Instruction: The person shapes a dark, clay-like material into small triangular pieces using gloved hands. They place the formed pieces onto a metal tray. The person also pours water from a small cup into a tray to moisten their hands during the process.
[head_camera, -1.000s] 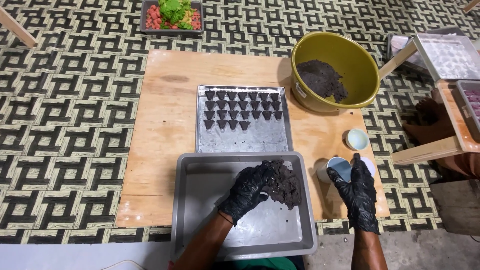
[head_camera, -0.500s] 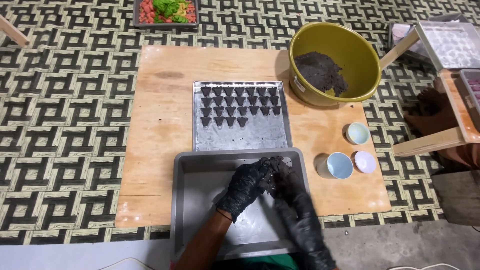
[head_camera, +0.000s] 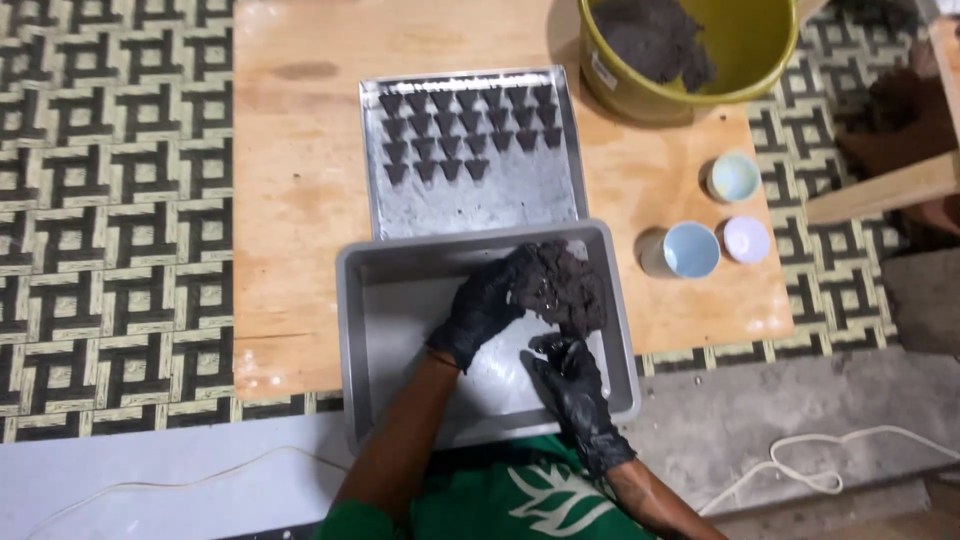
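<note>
A person in a green shirt leans over a pale wooden counter (head_camera: 300, 200) set on a black-and-cream patterned floor mat (head_camera: 110, 200). Both hands wear black gloves. The left hand (head_camera: 487, 305) curls against the left side of a dark brown, crumbly lump of dough (head_camera: 565, 285), fingers bent around it. The right hand (head_camera: 570, 375) sits just below the lump at about 6 o'clock, fingers partly curled and touching its underside. The lump lies in the upper right corner of a deep grey rectangular metal tray (head_camera: 400, 300) at the counter's near edge. At 12 o'clock from that tray, touching it, lies a flat silver baking sheet (head_camera: 480, 195) with four rows of small dark triangular pieces (head_camera: 465, 130) along its far half. At 1 o'clock stands a yellow-green round bowl (head_camera: 740, 70) holding more dark dough. At 3 o'clock from the lump sit three small round cups, pale blue (head_camera: 690, 250), lilac (head_camera: 746, 240) and pale green (head_camera: 734, 177).
</note>
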